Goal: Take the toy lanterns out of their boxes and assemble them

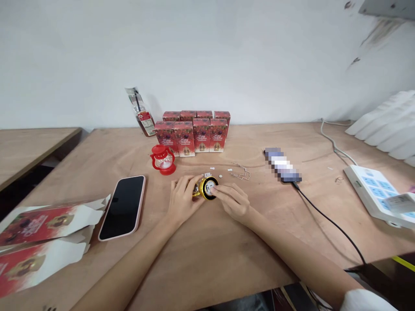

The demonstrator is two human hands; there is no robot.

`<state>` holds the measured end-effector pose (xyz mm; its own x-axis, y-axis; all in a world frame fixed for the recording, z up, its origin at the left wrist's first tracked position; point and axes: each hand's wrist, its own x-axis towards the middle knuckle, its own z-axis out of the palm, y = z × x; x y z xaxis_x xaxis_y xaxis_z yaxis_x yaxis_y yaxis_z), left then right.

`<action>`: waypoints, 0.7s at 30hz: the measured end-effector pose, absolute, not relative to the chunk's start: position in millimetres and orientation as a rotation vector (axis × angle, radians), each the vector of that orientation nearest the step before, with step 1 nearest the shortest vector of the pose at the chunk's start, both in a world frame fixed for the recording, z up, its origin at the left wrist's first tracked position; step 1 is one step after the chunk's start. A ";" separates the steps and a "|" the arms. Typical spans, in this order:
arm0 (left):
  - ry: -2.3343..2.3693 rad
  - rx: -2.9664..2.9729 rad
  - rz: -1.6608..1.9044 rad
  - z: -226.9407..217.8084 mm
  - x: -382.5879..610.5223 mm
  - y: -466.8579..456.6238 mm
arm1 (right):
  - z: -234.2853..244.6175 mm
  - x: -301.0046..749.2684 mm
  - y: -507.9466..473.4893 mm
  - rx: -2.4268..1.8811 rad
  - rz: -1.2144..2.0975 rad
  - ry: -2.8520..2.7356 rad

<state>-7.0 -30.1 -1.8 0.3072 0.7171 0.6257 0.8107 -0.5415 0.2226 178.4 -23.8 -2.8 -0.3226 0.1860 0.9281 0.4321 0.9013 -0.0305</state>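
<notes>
A small gold lantern lies on its side on the wooden table, its round black base facing me. My left hand is wrapped round the lantern's body. My right hand has its fingers pinched at the white patch on the lantern's base. A red lantern stands upright just behind my left hand. Small white bits and a bent wire handle lie right behind the gold lantern.
Several red gift boxes stand in rows at the back, a tilted packet beside them. A black phone in a pink case and flattened red cartons lie left. Right: a cabled device and a white power strip.
</notes>
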 end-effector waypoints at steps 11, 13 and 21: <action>-1.423 -2.326 -0.998 -0.2 -5.6 -31.5 | 0.9 183.9 -23.2 -0.508 -0.486 -2.012; -1.429 -2.301 -0.986 0.0 -5.2 -31.9 | 2.4 182.7 -23.7 -0.531 -0.488 -2.008; -1.381 -2.278 -0.986 0.5 -6.7 -31.1 | 9.8 180.4 -29.7 -0.589 -0.385 -2.016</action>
